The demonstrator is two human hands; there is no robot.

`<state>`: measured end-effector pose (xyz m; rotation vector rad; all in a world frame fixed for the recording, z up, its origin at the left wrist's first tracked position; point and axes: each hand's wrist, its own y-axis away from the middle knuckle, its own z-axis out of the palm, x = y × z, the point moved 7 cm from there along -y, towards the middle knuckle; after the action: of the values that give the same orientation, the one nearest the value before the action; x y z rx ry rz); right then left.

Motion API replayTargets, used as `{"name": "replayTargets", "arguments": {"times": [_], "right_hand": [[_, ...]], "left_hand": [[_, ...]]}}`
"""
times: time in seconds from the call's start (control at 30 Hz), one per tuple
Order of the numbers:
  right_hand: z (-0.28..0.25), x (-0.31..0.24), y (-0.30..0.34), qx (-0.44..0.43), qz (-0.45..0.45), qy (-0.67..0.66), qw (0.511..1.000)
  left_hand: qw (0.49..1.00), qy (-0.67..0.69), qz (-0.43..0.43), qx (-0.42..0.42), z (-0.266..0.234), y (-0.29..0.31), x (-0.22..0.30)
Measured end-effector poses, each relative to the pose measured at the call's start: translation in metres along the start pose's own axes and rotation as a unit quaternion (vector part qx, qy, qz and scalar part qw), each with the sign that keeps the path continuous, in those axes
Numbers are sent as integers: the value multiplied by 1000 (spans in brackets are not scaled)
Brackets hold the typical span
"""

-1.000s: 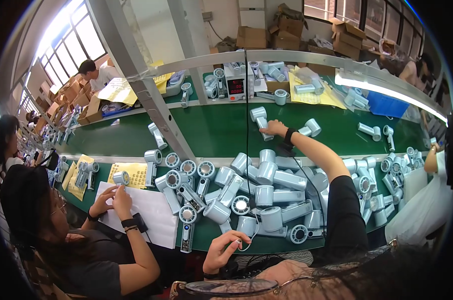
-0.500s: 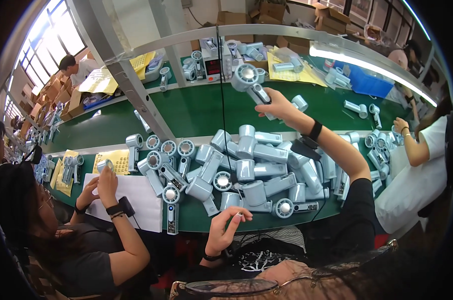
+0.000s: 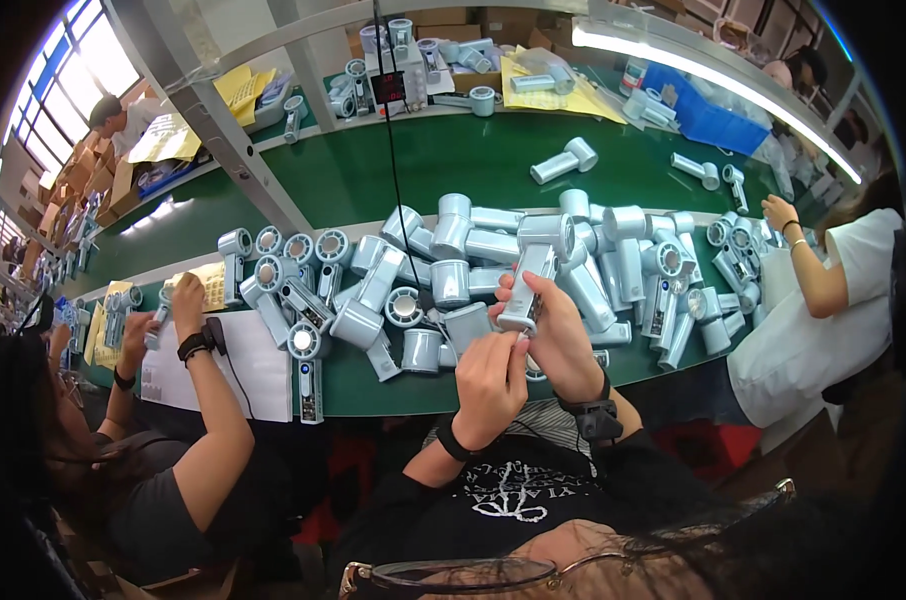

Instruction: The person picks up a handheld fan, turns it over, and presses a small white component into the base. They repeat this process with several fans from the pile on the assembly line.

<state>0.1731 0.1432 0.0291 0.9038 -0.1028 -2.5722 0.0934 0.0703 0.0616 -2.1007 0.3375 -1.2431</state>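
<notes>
My right hand (image 3: 565, 340) is wrapped round the handle of a pale blue handheld fan (image 3: 545, 236). The fan's round head points away from me, over the heap. Just below, my left hand (image 3: 490, 385) meets the bottom end of the handle with thumb and fingers pinched together. Whatever lies between those fingertips is hidden or too small to name. Under and beyond both hands, a heap of similar fans (image 3: 451, 284) covers the bench, their heads and handles turned in many directions.
At left a co-worker's hands (image 3: 185, 305) work above a white sheet (image 3: 235, 372). Another person's arm (image 3: 818, 268) reaches in at right. Beyond the heap runs a green surface (image 3: 433, 155) with a lone fan (image 3: 565, 160). A black cable (image 3: 394, 165) hangs down; a blue bin (image 3: 708, 112) stands behind.
My right hand has drawn back from over the far green surface with the fan and now holds it close. My left hand has risen from the bench edge to the fan's handle end.
</notes>
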Motion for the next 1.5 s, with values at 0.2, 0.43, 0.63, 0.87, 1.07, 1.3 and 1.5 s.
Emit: {"name": "replayTargets", "arguments": {"times": [0.2,0.43,0.63,0.87,1.07,1.3,1.5], "right_hand": [[-4,-7,9,51,-94,67,992],[5,-4,15,19,-211,158,964],[5,5,22,19,-255,199,946],[22,-3,46,-85,-287,265,917],[24,-45,60,-177,-210,181,944],[-3,-62,34,-148,-248,253,923],[2,-84,36,-290,-341,476,757]], "left_hand": [[999,-28,-19,-28,3,1,-3],[997,11,-59,-57,0,4,-8],[989,71,-106,-68,-3,12,-19],[945,246,-186,-109,-10,33,-30],[892,398,-158,-142,-29,37,-23],[887,342,-205,-233,-28,41,-36],[892,318,-228,-228,-25,45,-47]]}}
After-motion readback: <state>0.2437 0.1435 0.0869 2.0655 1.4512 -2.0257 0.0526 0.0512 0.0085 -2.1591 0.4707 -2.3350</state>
